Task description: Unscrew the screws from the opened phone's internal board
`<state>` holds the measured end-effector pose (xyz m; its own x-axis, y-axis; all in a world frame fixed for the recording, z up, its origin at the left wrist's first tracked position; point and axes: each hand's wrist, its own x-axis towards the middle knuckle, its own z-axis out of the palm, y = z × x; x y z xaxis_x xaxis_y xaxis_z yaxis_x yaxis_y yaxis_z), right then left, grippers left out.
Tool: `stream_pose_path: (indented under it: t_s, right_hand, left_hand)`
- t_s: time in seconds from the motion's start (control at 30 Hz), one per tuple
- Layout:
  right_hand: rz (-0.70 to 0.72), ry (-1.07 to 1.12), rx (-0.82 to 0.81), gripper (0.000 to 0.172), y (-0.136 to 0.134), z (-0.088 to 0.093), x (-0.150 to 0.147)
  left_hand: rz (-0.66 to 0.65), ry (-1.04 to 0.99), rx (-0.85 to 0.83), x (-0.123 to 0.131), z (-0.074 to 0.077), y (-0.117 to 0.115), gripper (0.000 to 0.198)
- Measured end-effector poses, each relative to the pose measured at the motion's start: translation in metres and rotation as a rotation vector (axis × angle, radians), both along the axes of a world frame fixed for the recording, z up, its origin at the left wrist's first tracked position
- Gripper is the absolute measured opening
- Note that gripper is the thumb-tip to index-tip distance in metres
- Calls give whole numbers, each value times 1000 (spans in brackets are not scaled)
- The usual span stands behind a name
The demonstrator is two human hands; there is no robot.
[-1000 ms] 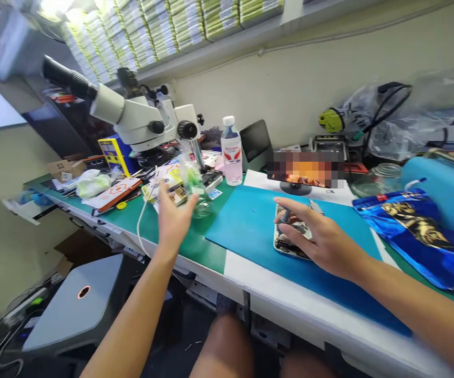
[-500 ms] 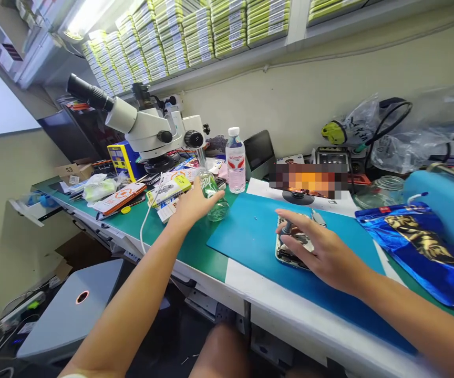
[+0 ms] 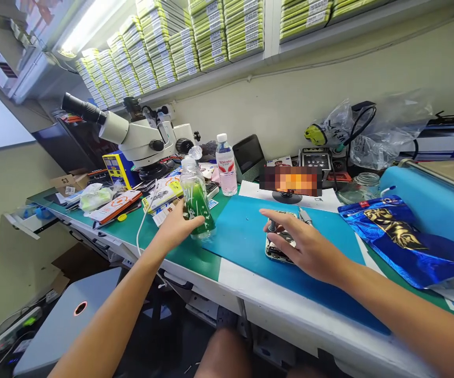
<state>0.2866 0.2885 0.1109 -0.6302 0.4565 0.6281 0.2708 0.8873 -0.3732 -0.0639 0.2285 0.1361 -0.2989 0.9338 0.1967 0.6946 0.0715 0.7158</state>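
Note:
My left hand [image 3: 177,227] is wrapped around the lower side of a clear plastic bottle [image 3: 197,194] with a green label, its thumb across the front. The bottle leans slightly; whether its base touches the bench I cannot tell. My right hand [image 3: 303,244] is over an opened phone [image 3: 276,252] on the blue mat [image 3: 243,220], index finger and thumb around a grey screwdriver-like tool [image 3: 272,227]. Part of the phone is hidden under that hand. Beyond the knuckles lies a grey pointed tool [image 3: 305,215].
A microscope [image 3: 132,136] stands at the back left, near a pink-labelled water bottle [image 3: 226,165]. Small boxes [image 3: 162,194] and a white cable [image 3: 138,236] are left of my left hand. On the right lie a blue pouch [image 3: 404,236] and a glass jar [image 3: 363,186].
The green-labelled bottle has come nearer to me and stands more upright in my left hand. The right hand stays over the phone. The whole view has shifted slightly.

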Motion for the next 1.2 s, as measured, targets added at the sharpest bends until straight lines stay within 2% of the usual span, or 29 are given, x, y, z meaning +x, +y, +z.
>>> stream_pose_path:
  t_s: [0.1,0.2,0.43,0.57,0.63,0.7,0.73,0.77,0.8,0.87,0.9,0.97,1.07,1.2]
  right_hand:
    - [-2,-4,-1,45,-1,1,0]
    - [-18,-15,-8,47,-2,0,1]
    - [-28,-18,-19,51,-1,-2,2]
    - [-7,-6,-27,49,0,0,1]
    - [3,3,-34,48,0,0,1]
    - [6,11,-46,48,0,0,1]
    - [4,12,-54,48,-1,-1,1]
    - [1,13,-61,48,-1,-1,1]
    - [-3,14,-66,48,-1,-1,1]
    - [-9,21,-69,48,-2,-2,1]
    - [-11,26,-66,48,-2,-2,1]
    - [-14,36,-57,49,-4,-3,1]
    - [-24,47,-45,52,-6,-4,1]
    - [-33,77,-27,60,-8,-8,1]
  left_hand:
    - [0,72,109,-8,-1,-9,44]
    - [77,135,197,-20,-6,-13,43]
    - [185,193,209,-25,-46,-12,40]
    - [187,177,284,-24,-54,-17,43]
    - [180,156,365,-17,-53,-34,51]
    - [176,133,494,3,-50,-59,65]
    - [174,124,581,18,-48,-73,64]
    - [160,112,647,37,-47,-85,48]
    - [112,121,698,57,-44,-94,34]
    - [-158,167,647,99,-40,-101,16]
    - [-291,192,596,118,-39,-98,18]
    - [-440,219,511,145,-38,-83,20]
    - [-501,239,425,158,-41,-56,14]
    - [-571,255,404,149,-41,-41,17]
